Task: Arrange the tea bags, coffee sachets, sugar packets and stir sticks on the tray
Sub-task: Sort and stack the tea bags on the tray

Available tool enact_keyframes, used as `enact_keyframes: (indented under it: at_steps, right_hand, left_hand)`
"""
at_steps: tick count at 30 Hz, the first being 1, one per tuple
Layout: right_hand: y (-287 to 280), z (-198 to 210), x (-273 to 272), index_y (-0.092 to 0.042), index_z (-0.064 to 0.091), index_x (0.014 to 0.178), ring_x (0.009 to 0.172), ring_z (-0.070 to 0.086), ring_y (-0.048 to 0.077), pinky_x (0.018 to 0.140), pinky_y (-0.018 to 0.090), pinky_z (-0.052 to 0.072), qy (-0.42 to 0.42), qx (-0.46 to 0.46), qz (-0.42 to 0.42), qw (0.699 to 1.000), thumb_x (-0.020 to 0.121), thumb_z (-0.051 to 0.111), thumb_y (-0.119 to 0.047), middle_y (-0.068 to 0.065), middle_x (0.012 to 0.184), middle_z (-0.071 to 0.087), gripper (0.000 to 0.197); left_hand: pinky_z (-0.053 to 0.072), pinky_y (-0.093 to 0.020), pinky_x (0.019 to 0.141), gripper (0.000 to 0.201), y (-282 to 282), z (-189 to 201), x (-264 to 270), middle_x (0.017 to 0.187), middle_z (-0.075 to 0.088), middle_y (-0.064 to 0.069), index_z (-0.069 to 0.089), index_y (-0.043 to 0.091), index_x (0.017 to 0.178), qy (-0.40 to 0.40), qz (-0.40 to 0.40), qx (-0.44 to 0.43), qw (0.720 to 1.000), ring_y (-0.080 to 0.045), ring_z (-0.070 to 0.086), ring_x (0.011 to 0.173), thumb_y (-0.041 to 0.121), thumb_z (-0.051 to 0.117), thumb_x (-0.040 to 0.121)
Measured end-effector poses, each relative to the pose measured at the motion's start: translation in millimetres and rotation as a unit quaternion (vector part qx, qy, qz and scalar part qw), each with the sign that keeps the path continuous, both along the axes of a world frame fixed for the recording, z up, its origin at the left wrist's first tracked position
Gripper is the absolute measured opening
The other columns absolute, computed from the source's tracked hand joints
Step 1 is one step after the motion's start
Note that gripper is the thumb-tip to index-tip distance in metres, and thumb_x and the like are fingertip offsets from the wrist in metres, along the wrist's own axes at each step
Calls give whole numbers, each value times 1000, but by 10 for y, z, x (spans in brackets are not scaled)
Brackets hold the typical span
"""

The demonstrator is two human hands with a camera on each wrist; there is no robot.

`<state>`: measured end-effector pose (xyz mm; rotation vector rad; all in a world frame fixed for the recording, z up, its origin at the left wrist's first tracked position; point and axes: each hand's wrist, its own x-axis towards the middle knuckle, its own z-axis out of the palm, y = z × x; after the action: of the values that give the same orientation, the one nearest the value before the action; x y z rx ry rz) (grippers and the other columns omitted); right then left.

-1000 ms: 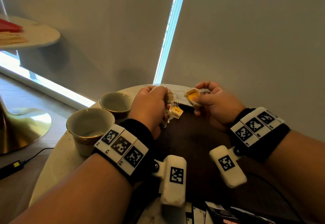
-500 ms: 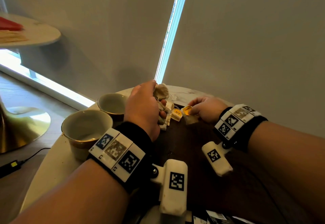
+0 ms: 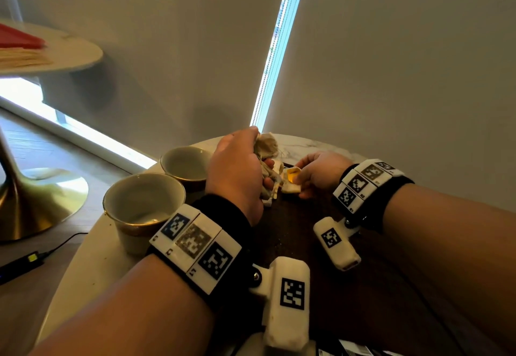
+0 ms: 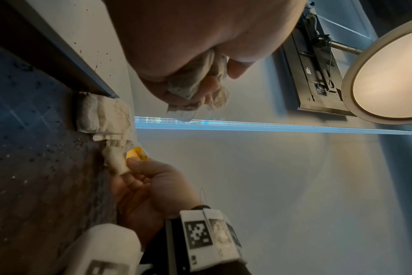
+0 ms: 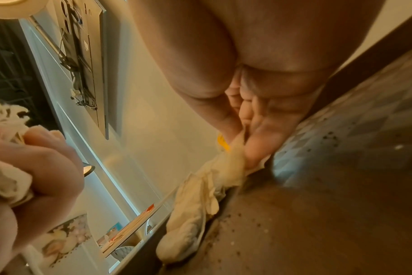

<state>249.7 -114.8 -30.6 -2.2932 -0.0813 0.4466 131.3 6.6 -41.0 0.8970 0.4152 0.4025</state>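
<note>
My left hand (image 3: 265,171) grips a crumpled bunch of tea bags (image 3: 266,146) above the far edge of the dark brown tray (image 3: 293,230). The same bunch (image 4: 195,87) shows in the left wrist view, squeezed in the fist. My right hand (image 3: 298,181) pinches one tea bag with a yellow tag (image 3: 291,177) and holds it down at the tray's far edge. In the right wrist view its fingertips (image 5: 254,154) press that tea bag (image 5: 231,167) next to two or three others lying along the rim (image 5: 188,228).
Two empty cups (image 3: 145,204) (image 3: 185,164) stand on the round marble table (image 3: 83,272) left of the tray. Dark sachets (image 3: 354,348) peek in at the bottom edge. A second round table (image 3: 69,51) stands at the far left, and a cable runs over the floor.
My right hand has come down and leftward with the yellow-tagged tea bag to the tray's far edge. My left hand has kept its bunch and lifted it slightly.
</note>
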Motion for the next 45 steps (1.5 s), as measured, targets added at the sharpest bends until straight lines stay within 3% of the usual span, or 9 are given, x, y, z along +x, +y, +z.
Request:
enact_keyframes:
  at_steps: [3, 7, 13, 20, 24, 28, 34, 38, 45]
  right_hand:
    - [-13, -16, 43, -17, 69, 91, 87, 67, 18, 78, 32, 59, -54, -99, 23, 993, 82, 77, -6, 6, 96, 72, 16]
    - [-22, 8, 8, -3, 62, 111, 54, 62, 17, 45, 25, 53, 8, -14, 1, 1000, 87, 67, 8, 11, 75, 66, 26]
    - [31, 30, -39, 5, 55, 117, 52, 66, 21, 43, 28, 56, 44, 54, -19, 997, 90, 59, 14, 17, 79, 63, 29]
    - [-126, 38, -70, -20, 66, 93, 76, 62, 14, 69, 29, 52, -131, -148, 68, 978, 91, 70, -29, 1, 88, 68, 11]
    - [-187, 22, -220, -31, 72, 106, 84, 59, 6, 72, 24, 44, -83, -180, 176, 964, 92, 68, -30, -10, 98, 68, 14]
    - [-144, 8, -263, -33, 65, 125, 107, 57, 9, 96, 29, 44, -87, -220, 213, 948, 93, 67, -32, -11, 122, 62, 32]
    - [-70, -19, -253, -36, 56, 138, 96, 52, 5, 79, 22, 39, -111, -274, 241, 924, 94, 66, -32, -13, 108, 56, 45]
    - [-75, -11, -234, -37, 53, 141, 118, 52, 13, 92, 25, 40, -108, -311, 254, 909, 94, 64, -33, -5, 138, 55, 49]
    - [-121, -4, -229, -37, 52, 142, 123, 52, 14, 101, 29, 42, -105, -326, 247, 907, 94, 63, -36, -4, 141, 55, 49]
  left_hand:
    - [38, -24, 40, 27, -1, 13, -16, 71, 59, -9, 64, 15, 111, -9, -3, -19, 1000, -15, 51, 49, 37, 56, 97]
    - [38, -24, 40, 28, 2, 15, -18, 72, 60, -9, 65, 16, 112, -9, -2, -15, 1000, -15, 52, 52, 38, 57, 97]
    - [38, -24, 41, 30, 5, 19, -15, 71, 60, -9, 64, 15, 112, -7, 0, -13, 1000, -18, 51, 54, 40, 57, 97]
    - [38, -24, 40, 32, 8, 25, -28, 73, 58, -10, 64, 13, 115, -19, -7, -20, 1000, -15, 50, 51, 38, 55, 98]
    - [38, -24, 40, 32, 1, 19, -34, 74, 59, -10, 64, 13, 115, -18, -9, -15, 1000, -17, 50, 54, 39, 56, 97]
    - [39, -25, 41, 35, 2, 9, -34, 77, 60, -11, 64, 13, 116, -15, -9, -5, 1000, -20, 52, 58, 40, 56, 96]
    - [39, -25, 41, 35, 2, 13, -42, 75, 60, -10, 65, 12, 115, -16, -7, 0, 1000, -18, 52, 56, 40, 56, 96]
    - [39, -25, 40, 34, 0, 25, -46, 75, 59, -10, 65, 13, 116, -11, -10, -6, 1000, -18, 51, 54, 39, 56, 97]
    - [40, -24, 42, 32, 6, 50, -62, 78, 60, -10, 65, 15, 116, -4, -17, -8, 1000, -16, 51, 55, 40, 54, 98]
